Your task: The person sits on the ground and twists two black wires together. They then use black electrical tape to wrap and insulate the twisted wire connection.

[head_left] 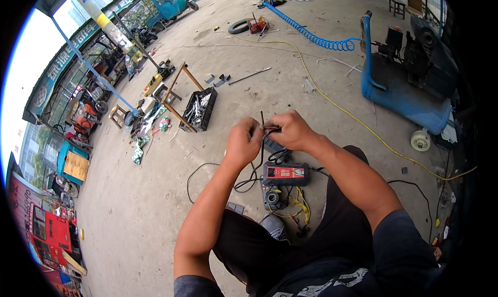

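Both hands meet in front of me over a black cable (pixel 262 153). One short end of it sticks up above the fingers, and the rest hangs down between the hands. My left hand (pixel 244 141) pinches the cable between thumb and fingertips. My right hand (pixel 293 132) is closed on the cable from the other side, fingertips against the left ones. The exact spot between the fingertips is partly hidden. Just below lies a black box with a red label (pixel 285 173), touching a grey device with a round dial (pixel 272 197). Yellow leads (pixel 302 206) lie tangled beside them.
A black crate of tools (pixel 207 110) and a wooden stool (pixel 174 97) stand ahead left. A yellow hose (pixel 332 101) crosses the concrete floor on the right, near a blue air compressor (pixel 404 102). A blue coiled hose (pixel 311 37) runs farther back.
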### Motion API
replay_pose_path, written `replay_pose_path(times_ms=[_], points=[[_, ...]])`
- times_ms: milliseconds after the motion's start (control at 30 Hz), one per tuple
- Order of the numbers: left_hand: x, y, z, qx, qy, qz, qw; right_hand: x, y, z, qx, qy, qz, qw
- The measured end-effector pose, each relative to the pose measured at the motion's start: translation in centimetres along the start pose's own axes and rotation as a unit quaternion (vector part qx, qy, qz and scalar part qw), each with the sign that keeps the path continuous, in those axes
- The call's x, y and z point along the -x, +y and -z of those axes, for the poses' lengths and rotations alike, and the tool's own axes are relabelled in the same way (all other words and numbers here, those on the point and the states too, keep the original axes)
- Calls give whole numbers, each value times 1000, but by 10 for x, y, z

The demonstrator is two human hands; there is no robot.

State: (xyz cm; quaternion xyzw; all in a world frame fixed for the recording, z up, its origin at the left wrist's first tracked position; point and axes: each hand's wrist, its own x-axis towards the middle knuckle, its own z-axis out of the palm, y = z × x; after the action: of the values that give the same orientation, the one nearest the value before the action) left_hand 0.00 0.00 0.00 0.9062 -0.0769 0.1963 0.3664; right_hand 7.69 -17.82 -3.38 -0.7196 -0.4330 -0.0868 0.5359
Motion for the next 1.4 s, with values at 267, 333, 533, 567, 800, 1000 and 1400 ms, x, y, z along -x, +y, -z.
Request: replay_pose_path(times_ms=[267,333,533,567,800,1000,1400], points=[[-4,10,4,286,-70,319,901,2,5,-3,58,29,75,995],[-6,14,7,361,-73,384,847,2,7,-4,81,28,94,992],[-4,7,10,336,-75,324,881,1,2,0,-2,46,12,999],[-4,4,11,274,-70,282,917,1,2,1,-34,46,-22,998],[-5,20,18,-45,29,-119,991,2,1,1,-167,23,-100,981],[-4,22,23,-109,17,-197,974,0,-2,2,-188,-7,-108,976],[-1,16,9,-81,9,-106,991,2,-3,3,-127,12,-88,988]])
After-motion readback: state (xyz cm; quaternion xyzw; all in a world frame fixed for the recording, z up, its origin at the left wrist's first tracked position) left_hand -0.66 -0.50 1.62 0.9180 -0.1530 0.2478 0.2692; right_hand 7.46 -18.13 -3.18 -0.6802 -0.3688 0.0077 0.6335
